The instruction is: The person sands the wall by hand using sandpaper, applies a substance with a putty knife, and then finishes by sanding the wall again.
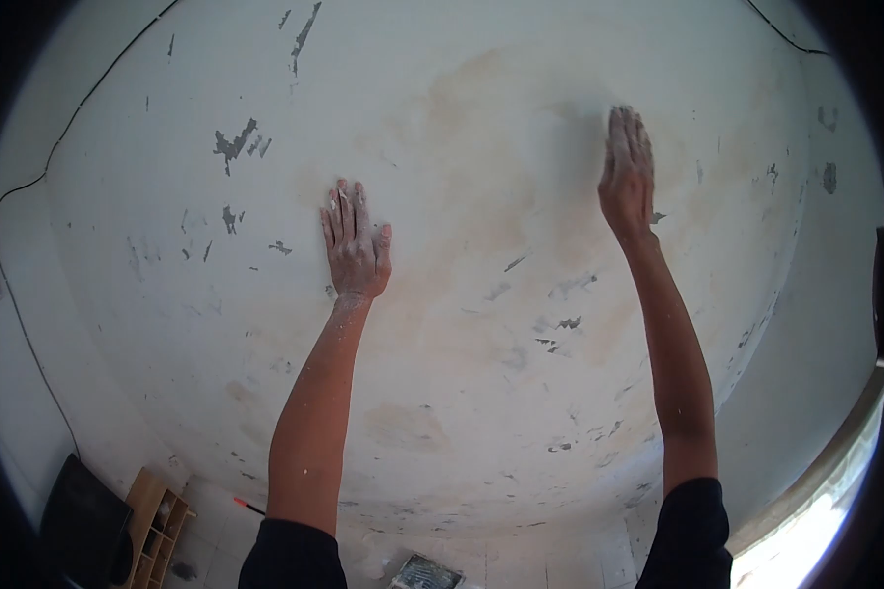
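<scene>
One head-worn camera looks out from the person's eye level, facing a patchy wall (481, 294) close ahead, within arm's reach; the wide, curved view tips down to the floor (521, 564) along the bottom edge.

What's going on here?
A person has both bare hands raised to a pale, patchy wall. The left hand lies flat on it, fingers slightly spread. The right hand is higher, fingers together and extended; whether its palm touches the wall is unclear. Both hands have whitish residue on them, and no tool shows in either. Grey chipped spots and tan blotches mark the surface.
</scene>
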Demonstrator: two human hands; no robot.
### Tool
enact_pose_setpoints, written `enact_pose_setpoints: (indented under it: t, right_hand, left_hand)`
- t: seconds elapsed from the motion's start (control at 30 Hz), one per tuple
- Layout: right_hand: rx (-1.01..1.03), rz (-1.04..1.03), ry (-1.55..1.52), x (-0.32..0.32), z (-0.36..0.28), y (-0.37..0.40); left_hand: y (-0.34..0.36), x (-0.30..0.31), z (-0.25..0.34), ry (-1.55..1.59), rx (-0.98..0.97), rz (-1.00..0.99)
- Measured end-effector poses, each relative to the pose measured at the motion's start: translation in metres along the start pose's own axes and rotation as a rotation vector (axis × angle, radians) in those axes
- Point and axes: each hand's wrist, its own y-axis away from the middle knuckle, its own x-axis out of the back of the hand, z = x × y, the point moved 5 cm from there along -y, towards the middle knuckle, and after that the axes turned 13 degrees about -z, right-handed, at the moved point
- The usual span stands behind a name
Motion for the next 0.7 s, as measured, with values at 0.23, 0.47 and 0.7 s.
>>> enact_pose_setpoints:
  t: [0.23,0.47,0.7]
  right_hand:
    - [0.630,-0.632,-0.143,-0.079,-0.130,0.081]
    - [0.036,-0.095,0.025,-0.055,-0.021,-0.046]
    - [0.690,-0.450,-0.022,-0.078,-0.058,0.016]
  left_hand:
    - [0.001,0.000,-0.004,0.011,-0.009,-0.003]
    - [0.001,0.000,-0.003,-0.005,-0.011,0.022]
    - [0.003,-0.002,-0.004,0.032,-0.014,0.014]
